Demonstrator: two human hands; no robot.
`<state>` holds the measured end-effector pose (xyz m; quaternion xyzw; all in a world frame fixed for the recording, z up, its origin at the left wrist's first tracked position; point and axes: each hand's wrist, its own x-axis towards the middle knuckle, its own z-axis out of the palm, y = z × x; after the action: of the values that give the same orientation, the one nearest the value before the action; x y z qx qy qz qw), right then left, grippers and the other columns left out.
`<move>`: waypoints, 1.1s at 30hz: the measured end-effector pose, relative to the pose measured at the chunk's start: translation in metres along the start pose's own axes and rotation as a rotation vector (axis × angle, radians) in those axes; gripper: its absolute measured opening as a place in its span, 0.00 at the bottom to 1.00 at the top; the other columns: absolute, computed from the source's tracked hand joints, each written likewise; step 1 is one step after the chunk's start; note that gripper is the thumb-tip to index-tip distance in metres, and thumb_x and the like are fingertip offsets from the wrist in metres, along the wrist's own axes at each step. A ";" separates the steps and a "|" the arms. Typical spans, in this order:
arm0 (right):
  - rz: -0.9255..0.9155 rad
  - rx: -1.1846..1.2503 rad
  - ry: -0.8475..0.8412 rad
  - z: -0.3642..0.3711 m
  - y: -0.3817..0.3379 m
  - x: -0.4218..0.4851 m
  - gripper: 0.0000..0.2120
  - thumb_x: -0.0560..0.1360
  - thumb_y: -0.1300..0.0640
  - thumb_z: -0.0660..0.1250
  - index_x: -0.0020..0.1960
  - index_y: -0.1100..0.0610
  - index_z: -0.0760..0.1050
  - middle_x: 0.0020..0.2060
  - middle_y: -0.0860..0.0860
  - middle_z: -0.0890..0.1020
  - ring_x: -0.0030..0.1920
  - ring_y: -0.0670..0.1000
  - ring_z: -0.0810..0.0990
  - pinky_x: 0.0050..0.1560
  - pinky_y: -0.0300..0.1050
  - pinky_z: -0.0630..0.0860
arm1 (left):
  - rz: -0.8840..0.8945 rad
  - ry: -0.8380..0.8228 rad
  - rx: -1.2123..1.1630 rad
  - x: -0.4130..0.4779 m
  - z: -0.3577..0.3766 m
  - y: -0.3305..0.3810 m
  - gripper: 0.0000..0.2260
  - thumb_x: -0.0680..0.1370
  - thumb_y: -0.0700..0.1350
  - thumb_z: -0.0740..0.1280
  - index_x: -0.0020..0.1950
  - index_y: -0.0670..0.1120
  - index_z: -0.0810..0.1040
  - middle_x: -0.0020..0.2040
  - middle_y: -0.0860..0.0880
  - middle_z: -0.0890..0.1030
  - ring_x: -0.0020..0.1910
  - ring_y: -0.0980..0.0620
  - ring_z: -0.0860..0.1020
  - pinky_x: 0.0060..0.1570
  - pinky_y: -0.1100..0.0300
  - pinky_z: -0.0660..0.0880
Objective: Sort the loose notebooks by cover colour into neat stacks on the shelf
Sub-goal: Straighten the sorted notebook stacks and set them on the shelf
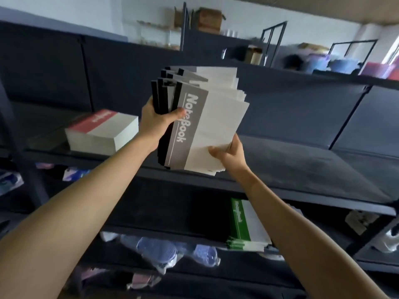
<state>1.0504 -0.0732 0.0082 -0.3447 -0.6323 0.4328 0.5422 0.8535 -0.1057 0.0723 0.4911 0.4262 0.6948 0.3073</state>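
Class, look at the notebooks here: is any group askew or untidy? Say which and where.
The bundle of grey-banded white notebooks, gripped by the left hand and right hand in front of the dark shelf, is fanned out, edges stepped. The red-banded stack looks square.

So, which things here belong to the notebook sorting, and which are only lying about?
Belong to the job: bundle of grey-banded white notebooks, held by left hand and right hand; stack of red-banded notebooks; stack of green-banded notebooks; dark metal shelf.
Lying about: blue plastic-wrapped packs; brown cardboard box.
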 end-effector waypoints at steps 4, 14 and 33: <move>-0.018 0.005 -0.008 0.010 0.011 0.037 0.28 0.63 0.62 0.69 0.61 0.59 0.64 0.53 0.51 0.77 0.52 0.46 0.78 0.49 0.38 0.78 | 0.013 -0.047 -0.005 0.038 -0.002 -0.008 0.18 0.69 0.36 0.75 0.53 0.48 0.73 0.46 0.55 0.80 0.42 0.65 0.79 0.39 0.74 0.74; 0.078 -0.040 0.015 0.027 0.077 0.071 0.38 0.55 0.50 0.79 0.60 0.57 0.68 0.56 0.58 0.78 0.57 0.56 0.78 0.54 0.54 0.78 | -0.095 -0.205 0.016 0.082 -0.024 -0.083 0.15 0.71 0.32 0.70 0.48 0.49 0.73 0.43 0.52 0.79 0.36 0.66 0.80 0.35 0.74 0.74; -0.016 -0.074 0.371 0.068 -0.019 0.114 0.09 0.80 0.53 0.60 0.48 0.48 0.79 0.44 0.48 0.80 0.44 0.50 0.77 0.46 0.48 0.77 | -0.174 -0.184 0.017 0.117 -0.001 -0.054 0.12 0.81 0.48 0.58 0.63 0.49 0.73 0.63 0.47 0.75 0.63 0.47 0.74 0.66 0.50 0.69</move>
<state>0.9645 0.0105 0.0671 -0.4333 -0.5398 0.3340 0.6398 0.8142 0.0173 0.0727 0.5164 0.4430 0.6141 0.4001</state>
